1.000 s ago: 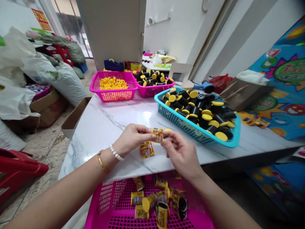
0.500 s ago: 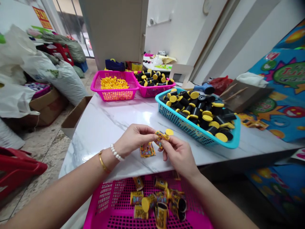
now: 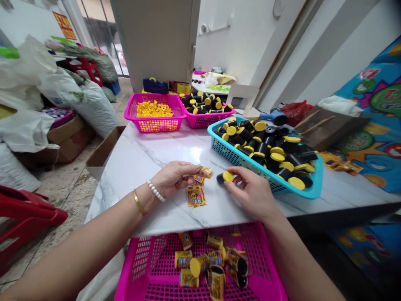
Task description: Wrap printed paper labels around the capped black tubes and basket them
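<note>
My left hand (image 3: 175,177) pinches a small yellow printed sticker (image 3: 205,172) just above the white marble table (image 3: 150,154). A second printed sticker (image 3: 196,195) lies flat on the table below it. My right hand (image 3: 250,190) closes its fingertips on a small black tube with a yellow cap (image 3: 224,177), which lies on the table beside the teal basket (image 3: 238,161). That basket is heaped with several black yellow-capped tubes (image 3: 272,150). A pink basket (image 3: 147,267) at the table's near edge holds several sticker-wrapped tubes (image 3: 213,263).
At the back stand a pink basket of yellow rings (image 3: 155,110) and a pink basket of capped tubes (image 3: 206,106). A brown paper bag (image 3: 326,125) is at the right. White sacks (image 3: 46,92), cardboard boxes (image 3: 103,152) and a red stool (image 3: 28,217) crowd the floor at left.
My hands have parted. The left hand keeps the sticker, and the right hand has moved right to the capped tube on the table by the teal basket.
</note>
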Motion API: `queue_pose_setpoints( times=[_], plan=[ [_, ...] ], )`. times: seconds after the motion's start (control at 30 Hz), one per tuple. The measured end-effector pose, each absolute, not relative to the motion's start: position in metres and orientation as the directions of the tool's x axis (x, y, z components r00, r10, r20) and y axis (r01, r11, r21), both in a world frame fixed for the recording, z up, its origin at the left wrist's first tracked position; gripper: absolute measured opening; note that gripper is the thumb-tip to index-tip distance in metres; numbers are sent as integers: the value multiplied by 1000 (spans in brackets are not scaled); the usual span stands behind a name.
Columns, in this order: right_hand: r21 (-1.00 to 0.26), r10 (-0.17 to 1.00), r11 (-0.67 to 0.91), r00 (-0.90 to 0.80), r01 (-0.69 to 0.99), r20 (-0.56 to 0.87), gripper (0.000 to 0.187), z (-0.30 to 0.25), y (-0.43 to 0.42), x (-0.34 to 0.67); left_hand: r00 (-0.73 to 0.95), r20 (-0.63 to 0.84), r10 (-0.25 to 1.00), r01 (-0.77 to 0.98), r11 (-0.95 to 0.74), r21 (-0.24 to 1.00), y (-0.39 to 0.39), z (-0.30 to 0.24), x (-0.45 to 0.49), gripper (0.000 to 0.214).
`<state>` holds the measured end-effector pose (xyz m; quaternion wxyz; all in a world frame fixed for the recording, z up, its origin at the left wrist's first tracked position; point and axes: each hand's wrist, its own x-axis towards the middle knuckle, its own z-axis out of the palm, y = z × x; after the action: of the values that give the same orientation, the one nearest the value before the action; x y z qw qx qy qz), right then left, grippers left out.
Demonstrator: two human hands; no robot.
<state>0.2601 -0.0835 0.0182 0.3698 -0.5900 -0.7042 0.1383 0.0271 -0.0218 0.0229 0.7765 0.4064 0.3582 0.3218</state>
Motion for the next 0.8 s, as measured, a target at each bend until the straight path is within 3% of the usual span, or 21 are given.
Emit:
queue_pose_setpoints(
  times=[0.07,0.1,0.17,0.27,0.4,0.5,0.63,0.7,0.8],
  plan=[
    [-893,970,186,69,410,233,27,19,-87,253,530,-288,798,-275,483,831,-19,21,27,14],
    [-962,982,155,76,223,175,27,20,-88,249,522,-291,802,-298,491,818,-18,21,27,13],
    [-991,992,116,53,-72,112,27,20,-88,240,514,-300,804,-323,506,800,-17,20,27,12],
    [-966,994,107,58,-237,96,27,17,-84,230,528,-300,795,-337,520,785,-17,19,27,13],
    [-976,986,153,85,-153,141,26,8,-80,228,539,-291,791,-341,520,783,-19,20,29,15],
    [-968,959,239,138,79,248,27,6,-82,228,536,-300,789,-323,520,791,-20,20,30,16],
    [-849,869,372,180,374,461,28,5,-87,226,547,-287,786,-307,507,805,-20,17,31,15],
    [-834,863,385,166,397,477,27,3,-88,225,550,-276,788,-306,497,812,-20,16,31,15],
    [-882,895,365,150,299,421,27,1,-87,223,551,-274,788,-293,490,821,-21,18,31,15]
  ],
)
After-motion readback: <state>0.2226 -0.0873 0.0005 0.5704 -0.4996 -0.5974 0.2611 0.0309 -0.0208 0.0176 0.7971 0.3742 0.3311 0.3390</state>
